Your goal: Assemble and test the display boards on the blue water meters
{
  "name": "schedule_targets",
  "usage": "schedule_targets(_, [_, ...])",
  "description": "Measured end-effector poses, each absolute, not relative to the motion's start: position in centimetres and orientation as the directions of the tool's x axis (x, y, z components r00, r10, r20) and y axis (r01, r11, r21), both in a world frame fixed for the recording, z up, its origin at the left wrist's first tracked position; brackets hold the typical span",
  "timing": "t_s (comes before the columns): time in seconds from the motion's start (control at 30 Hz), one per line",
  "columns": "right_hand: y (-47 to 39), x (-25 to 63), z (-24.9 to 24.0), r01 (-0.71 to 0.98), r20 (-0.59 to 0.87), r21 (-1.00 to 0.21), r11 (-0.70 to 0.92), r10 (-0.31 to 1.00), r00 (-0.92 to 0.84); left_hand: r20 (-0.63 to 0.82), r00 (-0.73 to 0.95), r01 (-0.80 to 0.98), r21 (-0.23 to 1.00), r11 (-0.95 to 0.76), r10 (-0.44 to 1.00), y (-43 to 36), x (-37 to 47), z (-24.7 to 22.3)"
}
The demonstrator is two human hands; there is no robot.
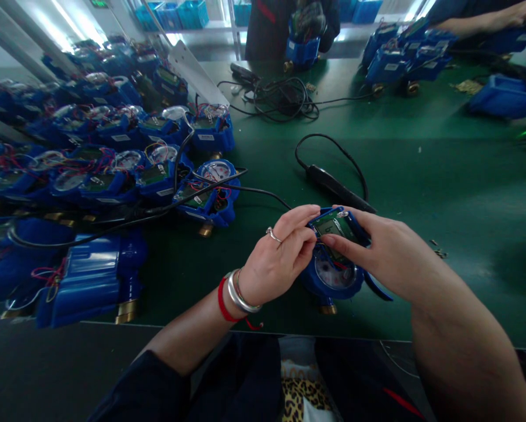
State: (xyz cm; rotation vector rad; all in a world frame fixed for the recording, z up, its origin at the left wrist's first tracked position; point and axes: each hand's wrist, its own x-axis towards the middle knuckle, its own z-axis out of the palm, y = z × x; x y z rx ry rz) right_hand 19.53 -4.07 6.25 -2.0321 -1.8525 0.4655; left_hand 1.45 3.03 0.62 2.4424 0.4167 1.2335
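Observation:
In front of me on the green bench is a blue water meter point(334, 275) with a round clear dial and a brass fitting at its near side. A green circuit board point(333, 228) with a small display sits in its upper part. My right hand point(388, 249) grips the meter's right side, thumb lying across the board. From the left, my left hand point(280, 249) closes on the housing's edge with curled fingers; its fingertips are partly hidden. A blue lid-like piece point(378, 287) hangs by the meter's right side, beneath my right hand.
Rows of open blue meters point(118, 126) with loose wires fill the left. A black handheld tool point(333, 184) with a cable lies beyond my hands. Farther back are a coiled cable point(284, 97), a blue bin point(506, 97), more meters point(390, 61) and co-workers. Small screws point(439, 252) lie right.

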Motion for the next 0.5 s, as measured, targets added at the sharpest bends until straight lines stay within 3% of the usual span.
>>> schedule_targets(0.5, [-3.98, 19.23, 6.26, 0.891, -0.012, -0.443, -0.097, 0.995, 0.102, 0.692, 0.552, 0.116, 0.489, -0.864, 0.466, 2.72, 1.52, 0.94])
